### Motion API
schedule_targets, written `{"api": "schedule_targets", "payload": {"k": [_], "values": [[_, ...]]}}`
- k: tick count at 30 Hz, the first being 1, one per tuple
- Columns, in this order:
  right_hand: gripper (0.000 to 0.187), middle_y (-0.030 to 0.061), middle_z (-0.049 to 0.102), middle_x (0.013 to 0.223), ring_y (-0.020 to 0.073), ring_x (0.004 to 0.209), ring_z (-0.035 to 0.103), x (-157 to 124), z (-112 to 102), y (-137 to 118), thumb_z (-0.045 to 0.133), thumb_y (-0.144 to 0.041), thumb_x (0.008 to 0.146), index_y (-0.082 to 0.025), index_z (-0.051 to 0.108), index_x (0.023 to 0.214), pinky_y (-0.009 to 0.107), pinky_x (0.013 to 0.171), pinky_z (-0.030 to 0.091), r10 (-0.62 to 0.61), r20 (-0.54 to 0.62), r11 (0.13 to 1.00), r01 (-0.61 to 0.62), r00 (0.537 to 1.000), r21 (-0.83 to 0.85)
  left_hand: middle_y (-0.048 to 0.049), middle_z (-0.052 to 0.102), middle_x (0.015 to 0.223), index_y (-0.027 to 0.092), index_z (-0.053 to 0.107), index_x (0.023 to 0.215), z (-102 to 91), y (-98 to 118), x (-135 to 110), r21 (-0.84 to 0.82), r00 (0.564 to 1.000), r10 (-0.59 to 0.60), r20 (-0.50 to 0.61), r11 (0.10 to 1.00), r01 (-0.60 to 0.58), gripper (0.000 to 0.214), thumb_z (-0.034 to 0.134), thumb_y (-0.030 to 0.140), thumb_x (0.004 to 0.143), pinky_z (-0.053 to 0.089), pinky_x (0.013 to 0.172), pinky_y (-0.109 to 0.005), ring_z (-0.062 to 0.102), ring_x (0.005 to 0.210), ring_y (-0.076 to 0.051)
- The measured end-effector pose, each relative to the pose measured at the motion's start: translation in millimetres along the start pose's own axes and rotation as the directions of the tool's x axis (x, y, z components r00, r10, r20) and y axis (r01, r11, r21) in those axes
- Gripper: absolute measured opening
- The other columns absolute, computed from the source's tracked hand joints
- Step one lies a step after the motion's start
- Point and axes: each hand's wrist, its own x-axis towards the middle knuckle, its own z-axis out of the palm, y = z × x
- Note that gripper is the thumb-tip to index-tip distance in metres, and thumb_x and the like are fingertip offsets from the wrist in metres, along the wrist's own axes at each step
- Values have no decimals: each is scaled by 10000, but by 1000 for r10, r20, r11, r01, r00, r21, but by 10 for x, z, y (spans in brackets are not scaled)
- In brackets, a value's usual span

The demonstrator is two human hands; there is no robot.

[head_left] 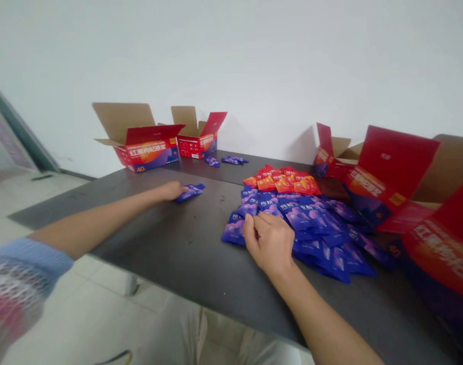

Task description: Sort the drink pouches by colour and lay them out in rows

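My left hand (171, 191) reaches out over the dark table (170, 243) and rests on a small stack of purple sachets (191, 191), fingers closed over its near end. My right hand (267, 241) lies curled on the near edge of a big heap of purple sachets (311, 228), thumb and fingers pinching at one sachet there. Behind that heap lies a cluster of orange-red sachets (282, 181).
Two open red cartons (146, 147) (197, 139) stand at the table's far left, with a few loose purple sachets (226, 160) beside them. More open red cartons (391, 177) crowd the right side. A white wall rises behind; tiled floor lies to the left.
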Motion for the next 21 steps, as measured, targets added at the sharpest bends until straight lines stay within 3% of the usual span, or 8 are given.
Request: {"api": "schedule_targets", "payload": {"k": [2,4,6,8,10,14,18,21], "values": [[474,6,555,563,125,548,480,-2,19,1,479,-259,1026,-204,522,558,304,609,282,98,67,993,-103,993,64,-146,686,740,170,685,709,-20,26,-160,-236,995,-50,-91,971,28,348,636,483,854,472,691,-351,686,790,-315],[439,1,566,572,124,544,487,3,35,-1,496,-308,1006,-205,530,580,298,590,265,236,190,955,-264,953,136,-88,628,662,183,633,682,-7,137,-355,-535,988,-100,-118,845,22,290,675,419,846,452,619,-323,632,688,-258],[352,-10,586,596,127,553,508,12,51,0,532,-349,976,-208,581,658,282,584,278,363,336,871,-445,869,209,-39,583,629,182,597,676,30,333,-576,-752,995,-80,-57,659,10,273,691,362,858,441,584,-289,566,617,-192],[217,-17,626,660,137,600,558,19,74,8,570,-370,952,-206,644,831,261,609,344,429,443,761,-579,787,291,-8,565,616,177,582,693,90,583,-804,-856,1000,-3,11,517,11,261,723,330,851,452,585,-266,538,592,-155],[224,0,689,814,150,695,617,18,107,21,608,-377,934,-191,637,1055,257,674,432,444,487,670,-640,752,377,-2,595,634,167,596,735,174,839,-1020,-908,995,97,9,417,-32,243,754,328,827,470,594,-257,548,598,-144],[388,67,709,1110,168,862,669,11,169,45,700,-361,880,-179,565,1194,282,785,523,406,489,601,-629,772,492,-34,695,737,150,665,805,415,1253,-1344,-905,934,222,-280,264,-335,309,843,391,729,496,638,-252,615,678,-157],[345,57,732,1054,189,882,691,14,203,77,706,-313,890,-200,550,1176,289,794,535,487,411,586,-637,771,500,-13,667,679,166,642,715,669,1508,-1430,-855,864,220,-454,165,-491,327,846,421,718,464,594,-244,577,606,-131],[253,11,713,845,175,698,663,-8,232,124,650,-333,946,-212,527,1131,278,687,505,545,394,571,-672,740,472,10,646,663,173,609,704,799,1584,-1339,-881,860,225,-459,11,-473,330,847,400,723,456,581,-230,564,582,-112]]}}
